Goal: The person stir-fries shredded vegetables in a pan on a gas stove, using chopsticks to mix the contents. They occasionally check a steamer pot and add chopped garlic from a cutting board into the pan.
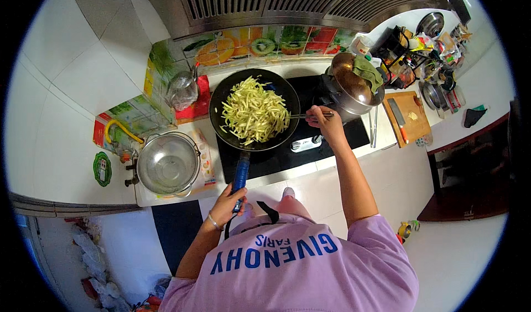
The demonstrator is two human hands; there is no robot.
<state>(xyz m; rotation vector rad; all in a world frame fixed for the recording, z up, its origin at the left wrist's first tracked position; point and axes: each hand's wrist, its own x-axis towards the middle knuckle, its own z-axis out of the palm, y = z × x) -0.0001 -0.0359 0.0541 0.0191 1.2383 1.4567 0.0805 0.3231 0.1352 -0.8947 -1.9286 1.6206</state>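
Observation:
A black frying pan (216,125) stands on the left part of a black glass cooktop (269,166), heaped with pale green vegetable strips (255,110). My left hand (227,206) grips the pan's blue handle (241,173) near its end, low in front of me. Thin metal chopsticks or a similar slender utensil (302,115) are pinched in my right hand (326,123), to the right of the pan. Their far ends reach over the rim into the strips, where the tips are hidden.
A lidded steel pot (352,98) with a green cloth (368,73) on top stands right of the pan. Farther right, a cleaver (397,113) lies on a wooden cutting board (419,125). At left are a metal strainer basket (168,166) and a glass jug (182,90). A range hood (265,25) overhangs the back.

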